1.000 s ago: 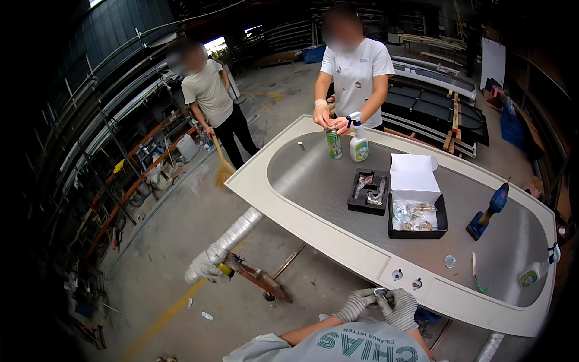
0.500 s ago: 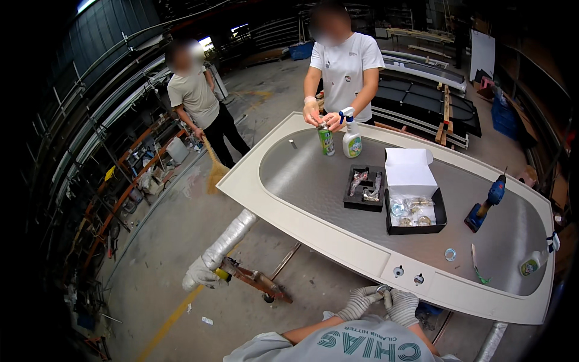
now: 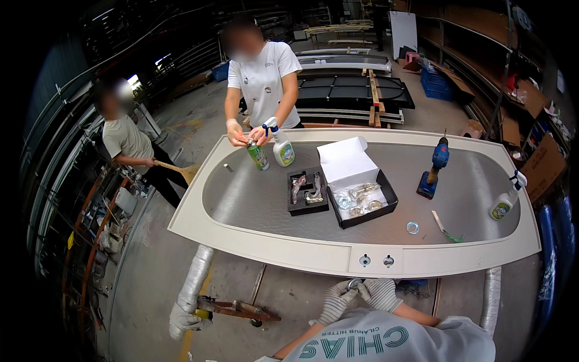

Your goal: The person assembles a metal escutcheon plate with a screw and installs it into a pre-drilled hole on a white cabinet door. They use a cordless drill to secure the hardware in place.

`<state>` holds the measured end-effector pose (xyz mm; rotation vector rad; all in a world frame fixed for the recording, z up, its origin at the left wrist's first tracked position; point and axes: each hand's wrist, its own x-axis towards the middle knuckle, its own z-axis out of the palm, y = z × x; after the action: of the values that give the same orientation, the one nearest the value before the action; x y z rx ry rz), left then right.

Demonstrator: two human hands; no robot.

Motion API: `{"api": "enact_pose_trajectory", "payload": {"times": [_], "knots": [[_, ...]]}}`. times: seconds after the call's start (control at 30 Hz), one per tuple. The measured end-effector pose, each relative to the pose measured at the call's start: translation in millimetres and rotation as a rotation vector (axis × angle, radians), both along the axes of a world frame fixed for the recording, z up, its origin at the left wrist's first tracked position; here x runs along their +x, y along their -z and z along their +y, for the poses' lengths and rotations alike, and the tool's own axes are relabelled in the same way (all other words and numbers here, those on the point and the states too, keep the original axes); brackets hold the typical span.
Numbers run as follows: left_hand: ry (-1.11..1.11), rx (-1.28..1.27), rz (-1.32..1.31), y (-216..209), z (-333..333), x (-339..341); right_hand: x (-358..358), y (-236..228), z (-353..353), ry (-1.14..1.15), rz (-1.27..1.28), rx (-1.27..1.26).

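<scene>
Both hands wear striped work gloves and meet just below the front edge of a cream-framed door panel (image 3: 277, 256). A small round metal fitting (image 3: 354, 283) is between their fingers; its exact kind is too small to make out. My left hand (image 3: 335, 301) closes on it from the left. From the other side my right hand (image 3: 380, 294) also has its fingers on it. Just beyond them, the frame has two round holes (image 3: 365, 260) with metal inside. On the panel's grey textured glass lie a metal ring (image 3: 412, 228) and a thin strip with a green end (image 3: 445, 229).
The panel also carries an open box (image 3: 374, 211) of bagged fittings, a black foam tray (image 3: 306, 205), a blue cordless drill (image 3: 433, 170) and a spray bottle (image 3: 502, 202). Across it, a person handles a green can (image 3: 258, 157) beside another spray bottle (image 3: 282, 148). Someone holds a broom (image 3: 190, 173).
My view has turned right, so the panel and both people appear farther left. My hands stay together on the small fitting. The broom is raised more toward level.
</scene>
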<state>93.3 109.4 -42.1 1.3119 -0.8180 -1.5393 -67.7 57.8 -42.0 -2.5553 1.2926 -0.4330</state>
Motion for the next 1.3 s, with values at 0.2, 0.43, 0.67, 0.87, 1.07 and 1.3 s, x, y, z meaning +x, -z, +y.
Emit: {"api": "enact_pose_trajectory", "payload": {"times": [0.2, 0.43, 0.67, 0.87, 1.07, 1.3], "knots": [[0.045, -0.075, 0.124, 15.7, 1.0, 3.8, -2.9, 2.4, 2.7, -0.009, -0.074, -0.076], [0.01, -0.145, 0.038, -8.8, 9.0, -11.6, 0.0, 14.6, 12.7, 0.21, -0.463, 0.13], [0.055, -0.151, -0.079, -3.9, 13.5, -11.3, -4.0, 8.4, 17.2, 0.196, -0.425, 0.165], [0.019, -0.151, 0.021, 17.5, 13.2, -8.7, -8.9, -0.5, 11.8, 0.123, -0.207, 0.065], [-0.057, -0.062, 0.141, 30.9, 11.7, -7.9, -9.1, -18.0, 8.1, -0.07, -0.233, -0.132], [0.006, -0.066, 0.132, 43.5, 10.0, -0.7, -3.3, -27.7, 10.8, -0.186, -0.176, -0.11]]}}
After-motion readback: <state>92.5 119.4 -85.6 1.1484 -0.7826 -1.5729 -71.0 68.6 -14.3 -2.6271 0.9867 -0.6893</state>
